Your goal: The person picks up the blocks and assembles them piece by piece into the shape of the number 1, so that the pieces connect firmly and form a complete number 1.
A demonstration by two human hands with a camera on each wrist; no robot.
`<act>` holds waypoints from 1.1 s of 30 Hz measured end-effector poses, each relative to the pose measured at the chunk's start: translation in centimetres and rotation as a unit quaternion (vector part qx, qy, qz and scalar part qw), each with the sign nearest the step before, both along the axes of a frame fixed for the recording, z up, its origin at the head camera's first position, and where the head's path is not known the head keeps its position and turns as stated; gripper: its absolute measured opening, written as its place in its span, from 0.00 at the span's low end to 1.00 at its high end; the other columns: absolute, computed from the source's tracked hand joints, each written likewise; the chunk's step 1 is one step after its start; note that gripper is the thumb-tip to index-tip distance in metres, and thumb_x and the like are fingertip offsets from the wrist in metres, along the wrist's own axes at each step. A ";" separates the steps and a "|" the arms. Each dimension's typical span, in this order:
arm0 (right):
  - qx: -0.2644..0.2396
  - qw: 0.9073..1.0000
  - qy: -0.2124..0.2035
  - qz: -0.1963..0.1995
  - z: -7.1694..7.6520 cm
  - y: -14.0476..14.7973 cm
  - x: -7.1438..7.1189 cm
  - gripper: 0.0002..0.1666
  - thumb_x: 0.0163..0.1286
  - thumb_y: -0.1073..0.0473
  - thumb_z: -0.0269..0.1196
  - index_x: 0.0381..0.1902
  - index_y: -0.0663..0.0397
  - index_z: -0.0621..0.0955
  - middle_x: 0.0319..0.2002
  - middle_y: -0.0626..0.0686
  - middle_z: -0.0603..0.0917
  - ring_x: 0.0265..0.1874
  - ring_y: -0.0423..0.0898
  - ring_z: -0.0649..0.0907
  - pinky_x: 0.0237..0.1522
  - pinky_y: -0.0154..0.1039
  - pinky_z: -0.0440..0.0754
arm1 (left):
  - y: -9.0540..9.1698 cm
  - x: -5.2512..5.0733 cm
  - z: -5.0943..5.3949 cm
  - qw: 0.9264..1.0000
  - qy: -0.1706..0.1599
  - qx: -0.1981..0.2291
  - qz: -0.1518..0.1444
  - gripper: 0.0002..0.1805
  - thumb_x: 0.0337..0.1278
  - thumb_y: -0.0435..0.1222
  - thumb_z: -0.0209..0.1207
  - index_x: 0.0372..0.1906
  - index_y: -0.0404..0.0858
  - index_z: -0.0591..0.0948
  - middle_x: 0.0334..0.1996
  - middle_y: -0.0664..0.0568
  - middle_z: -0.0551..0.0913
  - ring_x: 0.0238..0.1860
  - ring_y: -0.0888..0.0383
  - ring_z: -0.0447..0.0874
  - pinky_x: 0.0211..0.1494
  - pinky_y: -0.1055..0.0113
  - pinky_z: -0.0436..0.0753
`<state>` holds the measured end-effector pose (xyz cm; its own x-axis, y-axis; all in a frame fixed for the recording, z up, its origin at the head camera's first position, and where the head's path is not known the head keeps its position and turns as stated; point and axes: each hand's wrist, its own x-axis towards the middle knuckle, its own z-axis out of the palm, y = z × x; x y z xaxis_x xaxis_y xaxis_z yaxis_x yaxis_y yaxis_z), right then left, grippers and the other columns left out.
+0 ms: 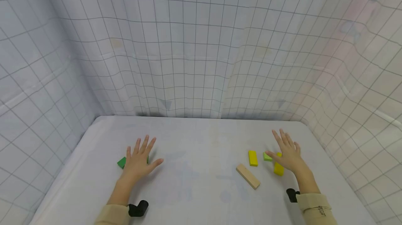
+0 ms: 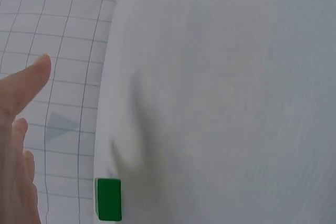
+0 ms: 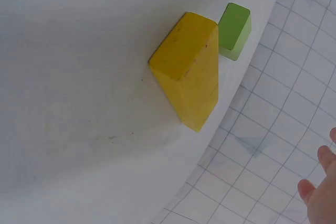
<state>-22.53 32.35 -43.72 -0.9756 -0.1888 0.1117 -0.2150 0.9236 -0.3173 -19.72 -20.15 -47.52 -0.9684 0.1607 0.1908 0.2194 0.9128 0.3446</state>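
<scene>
My left hand (image 1: pixel 137 163) hovers over the left part of the table with its fingers spread, holding nothing. A dark green block (image 1: pixel 121 162) shows beside it, partly covered; the left wrist view shows a green block (image 2: pixel 109 199) too. On the right, my right hand (image 1: pixel 289 155) is also spread and holds nothing. Partly under it are a yellow block (image 1: pixel 278 169) and a light green block (image 1: pixel 267 157). The right wrist view has the large yellow block (image 3: pixel 186 66) in front of the light green block (image 3: pixel 234 27), with that hand's fingertips at the lower right edge.
Left of the right hand lie a smaller yellow block (image 1: pixel 252 158) and a plain wooden block (image 1: pixel 248 176), set at a slant. A white cloth covers the table (image 1: pixel 194 148). Grid-patterned curtains (image 1: pixel 194 60) rise behind it and at both sides.
</scene>
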 end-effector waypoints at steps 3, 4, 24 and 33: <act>-0.024 0.999 0.022 0.013 -0.5 0.0 -0.2 0.51 0.61 0.38 0.58 0.72 0.45 0.45 0.71 0.62 0.41 0.67 0.65 0.45 0.57 0.70 0.41 | 1.3 -0.4 -0.4 0.999 0.008 0.023 -0.022 0.47 0.51 0.62 0.53 0.71 0.47 0.50 0.72 0.45 0.43 0.70 0.41 0.37 0.63 0.36 0.37; -0.032 0.999 0.030 0.017 -0.6 0.1 -0.2 0.51 0.61 0.40 0.59 0.72 0.46 0.46 0.70 0.63 0.43 0.66 0.66 0.47 0.56 0.71 0.43 | 1.7 -0.5 -0.5 0.999 0.012 0.029 -0.029 0.47 0.50 0.61 0.54 0.71 0.47 0.50 0.71 0.45 0.45 0.70 0.40 0.39 0.63 0.36 0.38; -0.168 0.983 0.038 0.064 -2.8 -0.4 -0.8 0.51 0.55 0.56 0.68 0.69 0.60 0.54 0.62 0.69 0.58 0.59 0.66 0.59 0.54 0.69 0.58 | 11.4 -1.8 -2.2 0.945 -0.063 0.268 -0.178 0.46 0.39 0.45 0.70 0.67 0.46 0.62 0.66 0.47 0.63 0.66 0.45 0.57 0.64 0.45 0.58; -0.183 0.980 0.004 0.083 -3.5 -0.6 -1.1 0.52 0.54 0.55 0.69 0.70 0.56 0.53 0.60 0.69 0.61 0.54 0.66 0.65 0.50 0.67 0.63 | 15.5 -2.1 -2.8 0.921 -0.099 0.278 -0.255 0.46 0.40 0.42 0.70 0.67 0.42 0.61 0.60 0.45 0.69 0.59 0.48 0.66 0.60 0.49 0.66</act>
<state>-23.65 31.77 -47.24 -0.9340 -0.2899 0.2089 -0.3558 0.7011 -0.6180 -21.83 -4.65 -50.36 -0.8182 0.5355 0.2091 0.4535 0.3776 0.8073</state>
